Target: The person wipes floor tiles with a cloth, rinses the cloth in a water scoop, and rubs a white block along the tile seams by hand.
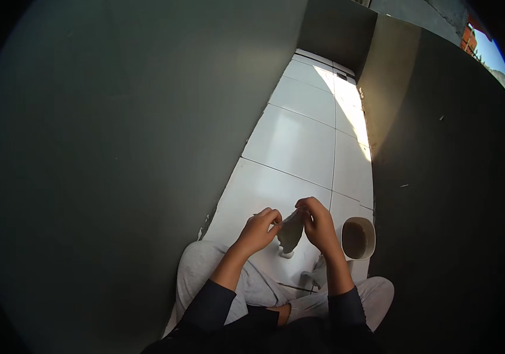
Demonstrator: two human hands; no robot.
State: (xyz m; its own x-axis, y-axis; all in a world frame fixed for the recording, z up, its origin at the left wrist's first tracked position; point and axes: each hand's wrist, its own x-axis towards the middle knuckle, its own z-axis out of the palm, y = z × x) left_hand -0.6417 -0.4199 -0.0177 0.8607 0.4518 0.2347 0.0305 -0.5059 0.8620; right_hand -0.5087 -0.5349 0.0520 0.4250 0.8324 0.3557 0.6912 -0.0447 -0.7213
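Above the tiled floor, a small dark grey-green limp piece, cloth-like, hangs between my hands with an uneven lower edge. My left hand pinches its upper left side, fingers closed. Its upper right corner is gripped by the fingertips of my right hand. A small white object lies on the floor just below the piece; its kind I cannot make out. To the right of my right hand stands a whitish tub holding brownish liquid.
White tiles run forward between a dark grey wall on the left and another on the right. My crossed legs lie close below my hands. A crumpled greyish-white thing is near my right forearm.
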